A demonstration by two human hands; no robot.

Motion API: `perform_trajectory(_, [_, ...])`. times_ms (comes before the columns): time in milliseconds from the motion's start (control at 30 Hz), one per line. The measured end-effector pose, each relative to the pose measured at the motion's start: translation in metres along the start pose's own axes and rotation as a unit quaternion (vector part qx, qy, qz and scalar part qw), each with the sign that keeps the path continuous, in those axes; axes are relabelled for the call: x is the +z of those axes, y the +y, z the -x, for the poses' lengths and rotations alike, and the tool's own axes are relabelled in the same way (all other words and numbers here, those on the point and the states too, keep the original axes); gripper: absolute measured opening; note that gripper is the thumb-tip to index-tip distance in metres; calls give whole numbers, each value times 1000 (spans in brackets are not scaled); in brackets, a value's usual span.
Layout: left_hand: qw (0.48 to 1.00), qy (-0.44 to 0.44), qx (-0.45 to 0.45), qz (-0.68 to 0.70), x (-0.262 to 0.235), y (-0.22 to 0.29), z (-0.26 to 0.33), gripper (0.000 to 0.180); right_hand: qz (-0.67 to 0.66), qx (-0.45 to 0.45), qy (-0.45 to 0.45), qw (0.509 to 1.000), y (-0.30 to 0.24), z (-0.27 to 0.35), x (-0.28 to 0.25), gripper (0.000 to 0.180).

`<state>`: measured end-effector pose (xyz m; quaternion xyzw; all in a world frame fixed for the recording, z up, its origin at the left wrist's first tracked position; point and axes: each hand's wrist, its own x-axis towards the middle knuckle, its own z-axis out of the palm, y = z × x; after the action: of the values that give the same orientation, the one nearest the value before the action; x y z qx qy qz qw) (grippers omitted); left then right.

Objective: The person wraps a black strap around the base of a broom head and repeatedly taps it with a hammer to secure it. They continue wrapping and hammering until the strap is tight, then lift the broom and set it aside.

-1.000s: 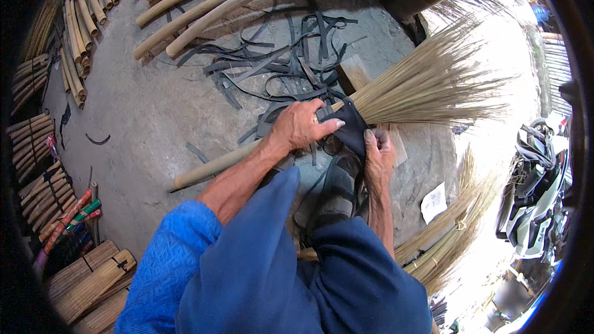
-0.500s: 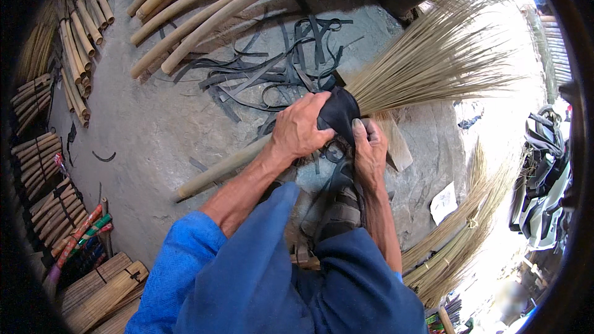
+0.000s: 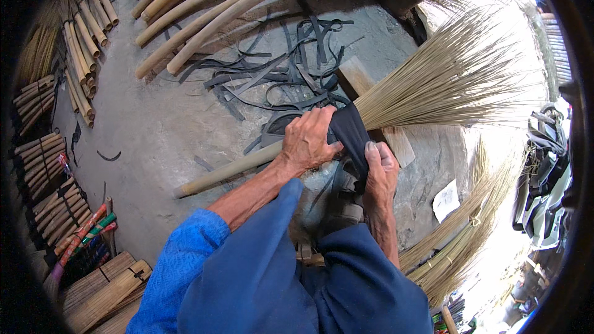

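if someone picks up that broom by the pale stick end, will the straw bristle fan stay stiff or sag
The straw bristle fan probably keeps its shape, since it spreads straight now. Fine tips may flex. The pale bamboo stick looks rigid, and would likely roll.

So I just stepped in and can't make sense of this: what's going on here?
A person is working on a broom. The left hand grips the bamboo handle where the bristles begin, and the right hand presses a black strip wrapped around that joint. More black strips lie on the concrete floor.
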<state>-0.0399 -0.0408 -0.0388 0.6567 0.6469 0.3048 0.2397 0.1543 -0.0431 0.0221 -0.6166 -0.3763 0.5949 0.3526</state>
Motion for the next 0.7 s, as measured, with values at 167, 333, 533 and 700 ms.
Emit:
perform_trajectory(167, [993, 61, 46, 86, -10, 3, 3, 64, -68, 30, -33, 997, 21, 6, -1, 29])
perform_trajectory(333, [981, 104, 110, 118, -11, -5, 7, 32, -14, -21, -11, 1000, 19, 3, 0, 30])
perform_trajectory(533, [977, 119, 84, 158, -6, -13, 17, 25, -106, -25, 45, 993, 8, 5, -9, 23])
perform_trajectory(700, [975, 116, 83, 172, -8, -13, 13, 22, -100, -25, 64, 993, 26, -9, -22, 18])
